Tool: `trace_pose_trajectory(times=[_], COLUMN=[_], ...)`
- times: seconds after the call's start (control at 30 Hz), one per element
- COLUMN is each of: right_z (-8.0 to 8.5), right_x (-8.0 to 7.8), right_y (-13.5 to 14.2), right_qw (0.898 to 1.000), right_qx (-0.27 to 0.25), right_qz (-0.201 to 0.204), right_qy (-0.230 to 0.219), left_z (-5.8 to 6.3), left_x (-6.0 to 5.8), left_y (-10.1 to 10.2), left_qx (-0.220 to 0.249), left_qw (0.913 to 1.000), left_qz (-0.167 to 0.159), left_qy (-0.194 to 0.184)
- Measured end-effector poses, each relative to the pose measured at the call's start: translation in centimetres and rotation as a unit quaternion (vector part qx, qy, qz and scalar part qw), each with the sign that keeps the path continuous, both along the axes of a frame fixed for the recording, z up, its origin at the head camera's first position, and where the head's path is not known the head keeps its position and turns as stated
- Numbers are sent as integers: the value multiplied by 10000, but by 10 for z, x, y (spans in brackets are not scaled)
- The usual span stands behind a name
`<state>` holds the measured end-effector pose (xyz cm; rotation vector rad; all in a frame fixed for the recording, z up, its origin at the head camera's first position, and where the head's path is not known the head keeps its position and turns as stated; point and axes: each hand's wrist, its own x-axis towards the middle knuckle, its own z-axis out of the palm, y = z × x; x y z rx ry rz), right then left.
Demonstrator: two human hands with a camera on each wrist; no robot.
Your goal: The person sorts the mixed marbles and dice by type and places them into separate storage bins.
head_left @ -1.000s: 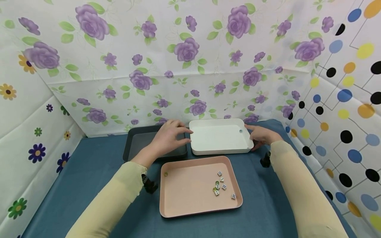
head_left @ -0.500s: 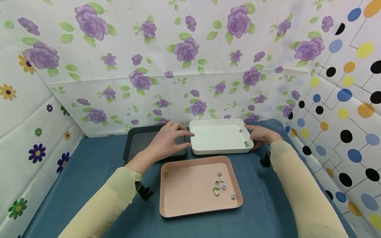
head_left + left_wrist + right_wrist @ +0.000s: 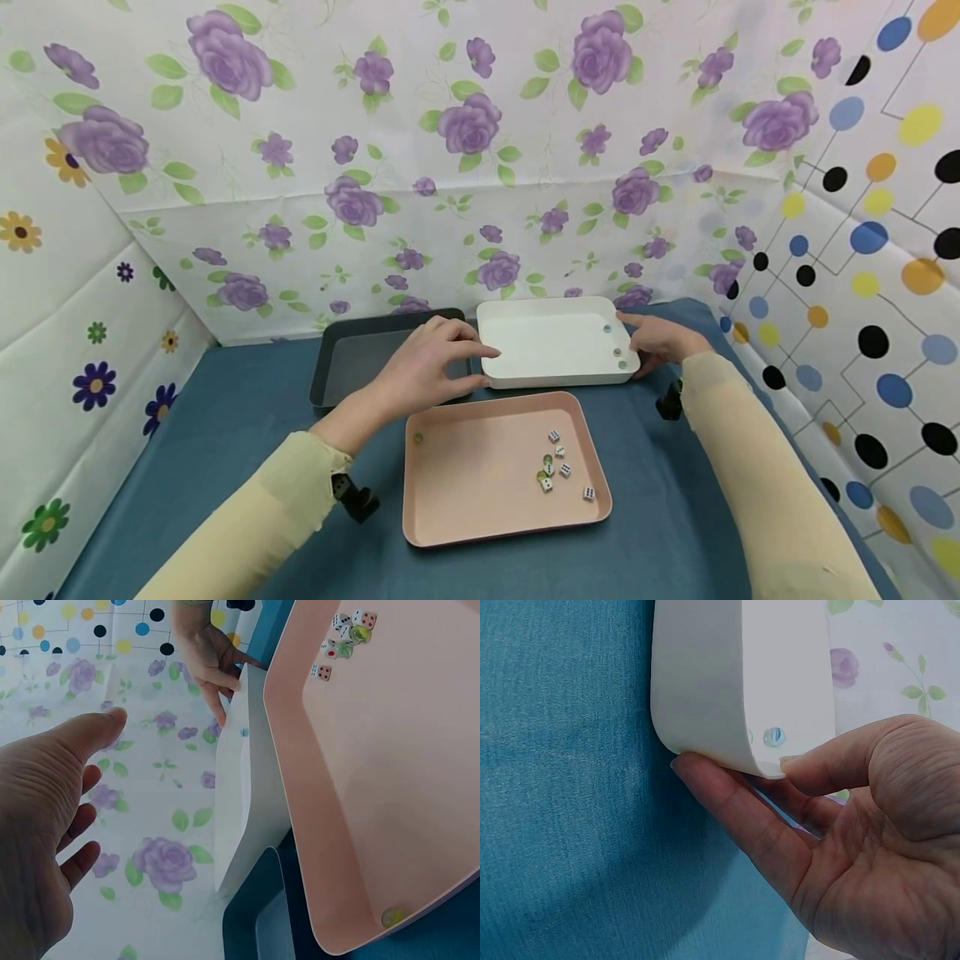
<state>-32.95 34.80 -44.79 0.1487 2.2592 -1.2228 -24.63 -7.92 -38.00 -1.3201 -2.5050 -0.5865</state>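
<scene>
The white tray [image 3: 551,340] stands at the back, with a few small clear glass marbles [image 3: 617,352] near its right end. My right hand [image 3: 663,340] grips that end. In the right wrist view its thumb [image 3: 821,771] lies at the rim, its fingers [image 3: 735,806] against the outside wall; a bluish marble [image 3: 775,736] lies inside the white tray. My left hand [image 3: 427,362] hovers by the tray's left end, holding nothing, its fingertips overlapping that rim. The left wrist view shows the left hand [image 3: 37,802] with its thumb extended.
A pink tray [image 3: 480,533] lies in front, holding several white dice [image 3: 565,471] and greenish marbles [image 3: 542,477], with one marble [image 3: 418,438] at its upper left. A dark grey tray [image 3: 352,367] stands back left. Patterned cloth walls [image 3: 420,150] rise behind and beside the blue tablecloth [image 3: 652,500].
My left hand has shifted nearer and slightly right along the white tray's left end. More marbles have come into view by the tray's right end. My right hand stays in place.
</scene>
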Motion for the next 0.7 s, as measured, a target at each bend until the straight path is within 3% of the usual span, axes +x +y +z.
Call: trace_pose_trajectory(times=[0.7], right_z=[2], right_x=[2], right_y=[-1], right_qw=[10000], right_qx=[-85], right_qz=[12], right_qy=[-29], left_z=[-7], left_x=[22], left_y=[10], left_qx=[-20], left_qw=[9975], left_qz=[-712], left_qy=[26])
